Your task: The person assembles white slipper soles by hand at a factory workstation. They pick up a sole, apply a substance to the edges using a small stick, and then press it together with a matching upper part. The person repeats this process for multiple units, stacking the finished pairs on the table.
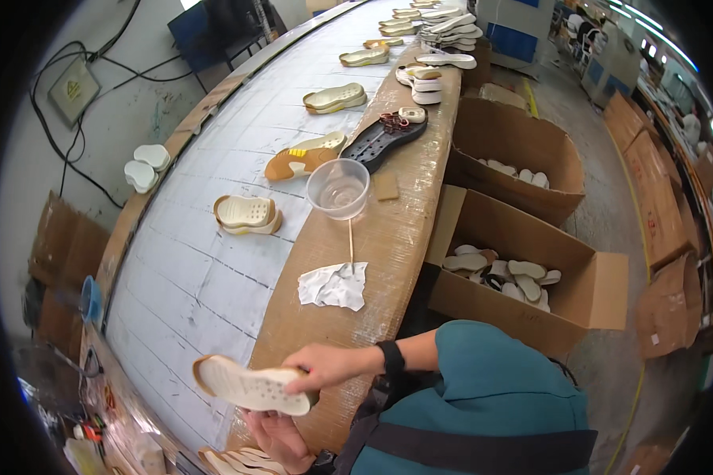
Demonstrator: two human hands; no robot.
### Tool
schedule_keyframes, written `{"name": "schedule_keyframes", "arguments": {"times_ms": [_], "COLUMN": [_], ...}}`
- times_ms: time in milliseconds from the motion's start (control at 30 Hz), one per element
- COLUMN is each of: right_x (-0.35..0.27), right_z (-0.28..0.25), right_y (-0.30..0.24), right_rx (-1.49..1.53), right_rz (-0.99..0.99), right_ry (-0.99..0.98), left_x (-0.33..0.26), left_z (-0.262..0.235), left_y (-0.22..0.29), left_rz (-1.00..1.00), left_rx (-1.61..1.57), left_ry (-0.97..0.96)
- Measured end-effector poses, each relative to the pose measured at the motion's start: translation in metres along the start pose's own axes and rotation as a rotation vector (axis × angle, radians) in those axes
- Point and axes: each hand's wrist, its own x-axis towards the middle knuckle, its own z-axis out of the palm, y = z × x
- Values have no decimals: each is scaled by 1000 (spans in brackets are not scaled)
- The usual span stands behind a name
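A cream shoe sole (249, 386) with a tan rim and small holes is held up, tilted, over the near part of the table. My right hand (325, 366) grips its right end, thumb on top and a dark band round the wrist. From below, my left hand (276, 434) supports the same sole, its fingers partly hidden under it. Beyond my hands lie a crumpled white cloth (333, 286) and a thin stick (351, 241) resting against it. A clear plastic cup (338, 190) stands farther up, next to a small tan square pad (386, 186).
Cream and tan soles (248, 214) are spaced along the light belt (190, 277). A black sole (386, 142) lies on the brown ledge. Open cartons (523, 317) with soles stand at right. More stacked soles (242, 461) are at the lower edge.
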Motion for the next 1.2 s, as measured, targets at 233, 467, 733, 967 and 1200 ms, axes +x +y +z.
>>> {"name": "schedule_keyframes", "arguments": {"times_ms": [233,467,733,967,1200], "right_x": [-45,-58,179,264,198], "right_z": [-113,-169,-170,-223,-132], "right_y": [-16,-101,39,169,99], "right_rx": [882,690,134,-348,488], "right_rz": [-165,-743,-129,294,487], "right_ry": [502,762,819,1235,453], "left_x": [-4,-8,-18,-25,-12], "left_z": [3,-21,-23,-46,-27], "left_y": [-5,-14,-17,-26,-30], "left_rz": [-196,-188,-117,-136,-162], "left_rx": [64,107,211,239,298], "left_ry": [-35,-16,151,240,184]}}
